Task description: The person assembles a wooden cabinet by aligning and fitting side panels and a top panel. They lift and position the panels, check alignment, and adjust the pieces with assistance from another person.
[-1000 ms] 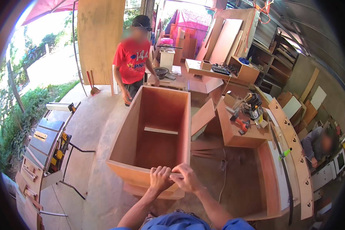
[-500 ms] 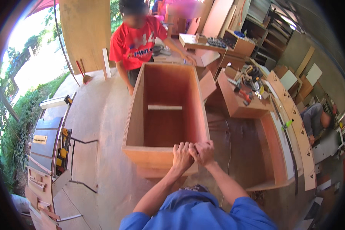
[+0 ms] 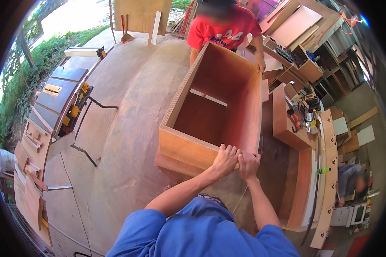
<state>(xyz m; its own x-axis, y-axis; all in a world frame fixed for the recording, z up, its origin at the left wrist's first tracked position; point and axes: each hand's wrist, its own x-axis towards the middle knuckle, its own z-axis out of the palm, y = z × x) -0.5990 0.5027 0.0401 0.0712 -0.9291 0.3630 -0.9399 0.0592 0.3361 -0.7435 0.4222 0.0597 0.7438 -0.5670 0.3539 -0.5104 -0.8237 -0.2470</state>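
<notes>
A large open-topped plywood cabinet box (image 3: 188, 145) stands slantwise ahead of me, its inside reddish brown with a pale strip (image 3: 208, 97) across it. My left hand (image 3: 226, 160) is closed over the rim of its near wall, close to the near right corner. Right beside it, my right hand (image 3: 248, 165) grips the same corner, the two hands almost touching. A person in a red shirt (image 3: 223, 32) stands at the far end, with a hand (image 3: 260, 64) at the far right corner. Beneath the box, part of another wooden piece (image 3: 171, 163) shows.
A table saw (image 3: 60, 94) with black legs stands at the left, with wood offcuts (image 3: 34, 141) near it. On the right are a wooden cabinet (image 3: 287, 124) bearing power tools (image 3: 304, 113), a long board (image 3: 329, 171) and a crouching person (image 3: 351, 182). A broom (image 3: 125, 36) leans at the back.
The box has turned, its far end now lying farther right in view. Both my hands keep their hold on the near corner. The red-shirted person now appears farther right, behind the far end.
</notes>
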